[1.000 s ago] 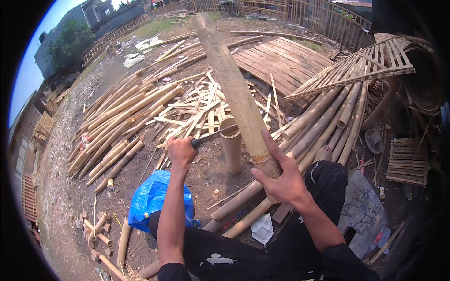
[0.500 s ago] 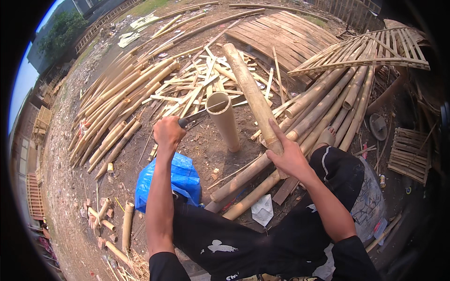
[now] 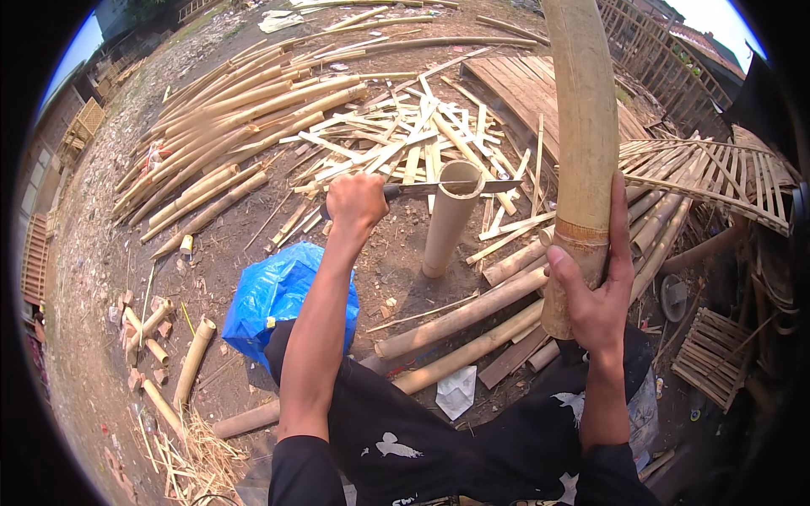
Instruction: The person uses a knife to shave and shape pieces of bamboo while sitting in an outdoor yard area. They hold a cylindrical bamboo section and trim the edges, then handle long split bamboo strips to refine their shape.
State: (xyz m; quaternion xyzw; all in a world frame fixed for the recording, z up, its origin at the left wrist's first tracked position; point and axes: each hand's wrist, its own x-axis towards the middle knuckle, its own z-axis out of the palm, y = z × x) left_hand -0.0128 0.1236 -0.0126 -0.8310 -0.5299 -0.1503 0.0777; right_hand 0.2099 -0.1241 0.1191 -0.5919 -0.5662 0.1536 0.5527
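Note:
My left hand (image 3: 356, 202) is closed round the dark handle of a long-bladed knife (image 3: 415, 190). The blade lies level across the open top of an upright bamboo tube (image 3: 447, 234) standing on the dirt; its tip sticks out past the right side. In my right hand (image 3: 601, 299) is a thick bamboo piece (image 3: 585, 126), gripped near its lower end just below a node ring. It stands nearly vertical, clear of the tube, and its upper end runs out of the picture.
Split bamboo strips (image 3: 413, 139) are heaped behind the tube. Bamboo poles (image 3: 245, 118) lie at the far left, and more poles (image 3: 472, 320) are stacked by my legs. A blue plastic sheet (image 3: 283, 291) is beside my left knee. A slatted bamboo panel (image 3: 717, 173) rests at the right.
My right hand has raised the bamboo piece from a slant to nearly upright, closer to me. The knife has gone further across the tube's rim, its tip now beyond it.

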